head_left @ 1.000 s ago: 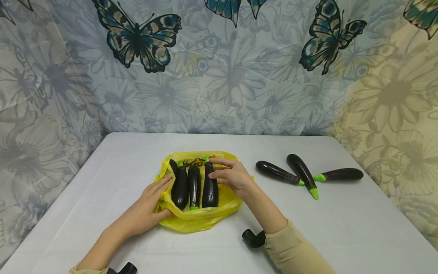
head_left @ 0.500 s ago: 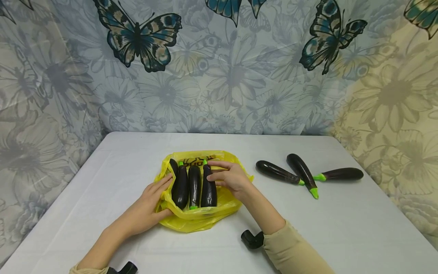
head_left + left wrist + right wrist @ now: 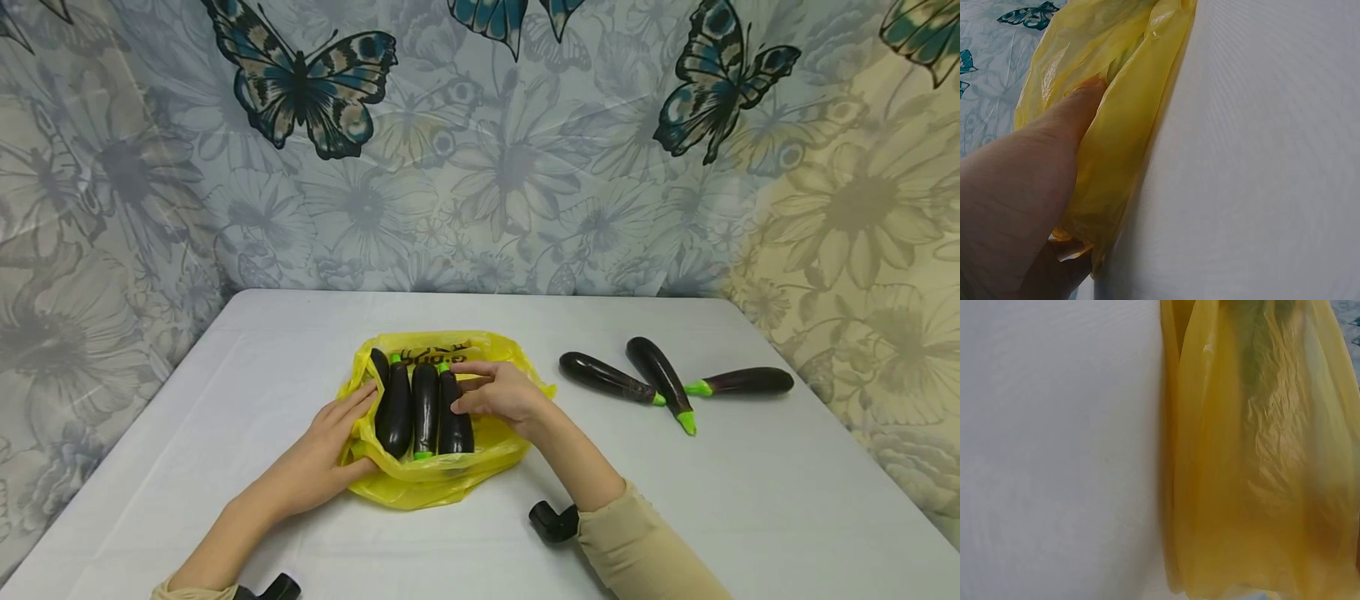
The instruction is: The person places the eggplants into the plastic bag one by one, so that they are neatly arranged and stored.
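Observation:
A yellow plastic bag [image 3: 435,487] lies on the table with its mouth spread. Inside, several dark eggplants lie side by side, among them the leftmost long eggplant [image 3: 394,412], the middle eggplant [image 3: 425,408] and the right eggplant [image 3: 456,421]. My left hand [image 3: 330,454] holds the bag's left rim, fingers over the edge and thumb at the near fold; the left wrist view shows the thumb [image 3: 1082,103] against the plastic. My right hand [image 3: 506,398] reaches in from the right, its fingertips touching the right eggplant's side near its green stem. The right wrist view shows only the bag's outside [image 3: 1260,487].
Right of the bag, one eggplant [image 3: 607,377], a second eggplant [image 3: 658,379] and a third eggplant [image 3: 750,382] lie with their stem ends together. A black wrist fitting [image 3: 553,522] sits below the right forearm. The white table [image 3: 750,500] meets a patterned backdrop [image 3: 510,208].
The right eggplant has slid left against the middle one, its stem end tilting left. My right hand has followed it slightly left and nearer me; my left hand has stayed still.

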Demonstrator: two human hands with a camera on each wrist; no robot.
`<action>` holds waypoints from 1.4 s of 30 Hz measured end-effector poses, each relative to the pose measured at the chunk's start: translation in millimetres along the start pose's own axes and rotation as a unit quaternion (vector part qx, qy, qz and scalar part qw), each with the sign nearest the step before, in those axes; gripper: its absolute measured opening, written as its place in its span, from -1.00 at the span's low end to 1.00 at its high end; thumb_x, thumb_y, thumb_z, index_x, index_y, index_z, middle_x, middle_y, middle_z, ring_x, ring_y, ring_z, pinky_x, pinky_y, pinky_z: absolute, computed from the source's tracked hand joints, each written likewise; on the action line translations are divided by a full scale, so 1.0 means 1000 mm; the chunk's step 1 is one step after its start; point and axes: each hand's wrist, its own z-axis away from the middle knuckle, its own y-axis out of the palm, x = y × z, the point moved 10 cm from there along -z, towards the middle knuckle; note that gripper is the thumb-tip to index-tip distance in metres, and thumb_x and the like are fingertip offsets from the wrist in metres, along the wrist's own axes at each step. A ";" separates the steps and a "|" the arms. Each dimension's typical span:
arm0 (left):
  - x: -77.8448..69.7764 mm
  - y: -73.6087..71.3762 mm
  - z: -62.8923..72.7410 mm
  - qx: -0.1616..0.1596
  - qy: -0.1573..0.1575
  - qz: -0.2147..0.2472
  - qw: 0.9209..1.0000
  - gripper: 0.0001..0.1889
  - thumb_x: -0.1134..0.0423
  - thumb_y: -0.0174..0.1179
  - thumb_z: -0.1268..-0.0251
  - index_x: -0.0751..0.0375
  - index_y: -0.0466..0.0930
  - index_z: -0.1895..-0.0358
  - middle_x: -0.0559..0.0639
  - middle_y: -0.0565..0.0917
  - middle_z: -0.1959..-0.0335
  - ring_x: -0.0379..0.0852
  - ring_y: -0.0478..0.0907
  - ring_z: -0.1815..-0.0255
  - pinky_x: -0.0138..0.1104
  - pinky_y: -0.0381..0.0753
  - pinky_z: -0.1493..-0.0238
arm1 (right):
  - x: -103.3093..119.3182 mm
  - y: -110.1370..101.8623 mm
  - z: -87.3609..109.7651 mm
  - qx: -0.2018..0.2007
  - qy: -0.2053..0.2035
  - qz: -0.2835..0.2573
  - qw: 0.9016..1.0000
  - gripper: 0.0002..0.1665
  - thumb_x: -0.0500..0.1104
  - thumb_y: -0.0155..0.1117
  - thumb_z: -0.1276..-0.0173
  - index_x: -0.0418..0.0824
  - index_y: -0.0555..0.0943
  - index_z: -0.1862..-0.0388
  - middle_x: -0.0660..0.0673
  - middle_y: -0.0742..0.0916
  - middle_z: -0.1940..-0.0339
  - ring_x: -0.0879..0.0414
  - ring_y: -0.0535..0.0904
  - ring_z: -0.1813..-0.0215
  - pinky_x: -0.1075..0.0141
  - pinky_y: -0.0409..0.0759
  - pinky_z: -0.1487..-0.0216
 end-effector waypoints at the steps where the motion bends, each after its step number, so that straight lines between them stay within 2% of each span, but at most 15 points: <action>1: 0.000 0.000 0.000 0.000 0.000 -0.001 1.000 -0.11 -0.07 0.28 -0.30 0.11 0.03 -0.58 -0.09 -0.05 -0.59 0.25 -0.04 -0.50 0.21 0.16 -0.33 | 0.000 0.000 0.000 0.003 0.000 0.009 1.000 -0.28 -0.47 0.45 -0.08 -0.21 0.57 -0.28 -0.26 0.62 -0.17 -0.04 0.65 0.01 0.17 0.62 -0.01; 5: 0.001 0.001 0.000 0.000 0.001 -0.004 1.000 -0.11 -0.07 0.28 -0.30 0.11 0.02 -0.58 -0.10 -0.05 -0.59 0.22 -0.04 -0.51 0.19 0.16 -0.34 | 0.000 0.001 0.001 0.012 -0.008 0.041 0.999 -0.31 -0.45 0.47 -0.08 -0.20 0.59 -0.26 -0.22 0.60 -0.21 -0.03 0.63 -0.01 0.16 0.62 -0.01; 16: 0.001 -0.001 0.001 -0.009 0.008 0.001 1.000 -0.08 -0.13 0.26 -0.30 0.12 -0.01 -0.59 -0.08 -0.06 -0.59 0.17 -0.03 -0.51 0.15 0.12 -0.37 | -0.001 0.001 0.000 0.040 -0.006 0.045 0.998 -0.27 -0.46 0.46 -0.08 -0.26 0.55 -0.29 -0.25 0.57 -0.25 -0.06 0.63 -0.03 0.14 0.64 0.02; 22: 0.001 -0.004 0.001 -0.016 0.006 -0.001 1.000 -0.08 -0.13 0.27 -0.29 0.07 0.00 -0.59 -0.10 -0.03 -0.59 0.15 -0.01 -0.50 0.17 0.14 -0.35 | -0.002 -0.001 -0.001 0.029 -0.008 0.049 0.998 -0.27 -0.43 0.51 -0.05 -0.25 0.57 -0.27 -0.18 0.61 -0.21 -0.02 0.64 -0.01 0.18 0.64 0.02; 26: 0.003 -0.004 0.001 -0.013 -0.004 -0.001 1.000 -0.08 -0.16 0.26 -0.28 0.01 -0.01 -0.59 -0.14 -0.02 -0.59 0.22 -0.06 -0.50 0.25 0.13 -0.32 | -0.001 0.000 -0.001 0.025 -0.016 0.072 0.997 -0.27 -0.40 0.54 -0.02 -0.23 0.59 -0.25 -0.15 0.64 -0.18 0.00 0.61 -0.05 0.20 0.64 0.03; 29: 0.005 -0.004 0.001 -0.009 -0.010 -0.001 1.000 -0.07 -0.18 0.25 -0.28 0.00 -0.01 -0.60 -0.16 -0.03 -0.59 0.29 -0.10 -0.50 0.29 0.10 -0.31 | -0.001 0.001 0.000 0.017 -0.014 0.078 0.997 -0.28 -0.39 0.56 -0.01 -0.22 0.61 -0.23 -0.17 0.66 -0.10 -0.01 0.62 -0.01 0.20 0.65 0.06; 33: 0.004 -0.004 0.001 -0.009 -0.006 0.000 1.000 -0.07 -0.18 0.26 -0.27 0.03 0.00 -0.59 -0.14 -0.02 -0.59 0.30 -0.09 -0.49 0.25 0.01 -0.37 | -0.002 0.000 0.000 0.002 -0.008 0.083 0.997 -0.32 -0.38 0.58 0.00 -0.21 0.65 -0.18 -0.17 0.68 0.02 -0.01 0.63 0.09 0.23 0.65 0.12; 37: 0.004 -0.004 0.001 -0.009 -0.004 -0.001 1.000 -0.06 -0.18 0.26 -0.27 0.07 0.01 -0.59 -0.12 -0.02 -0.59 0.30 -0.06 -0.48 0.21 -0.04 -0.39 | -0.002 -0.001 -0.001 -0.003 -0.010 0.091 0.996 -0.36 -0.37 0.59 0.01 -0.22 0.66 -0.14 -0.15 0.69 0.06 0.01 0.62 0.10 0.25 0.64 0.13; 42: 0.005 -0.003 0.001 -0.006 -0.008 -0.003 1.000 -0.06 -0.17 0.27 -0.26 0.07 0.00 -0.59 -0.12 -0.02 -0.59 0.29 -0.06 -0.48 0.20 -0.03 -0.40 | -0.004 -0.001 -0.001 0.004 0.000 0.059 0.998 -0.39 -0.41 0.54 -0.04 -0.29 0.64 -0.14 -0.21 0.68 0.03 0.00 0.65 0.13 0.19 0.66 0.08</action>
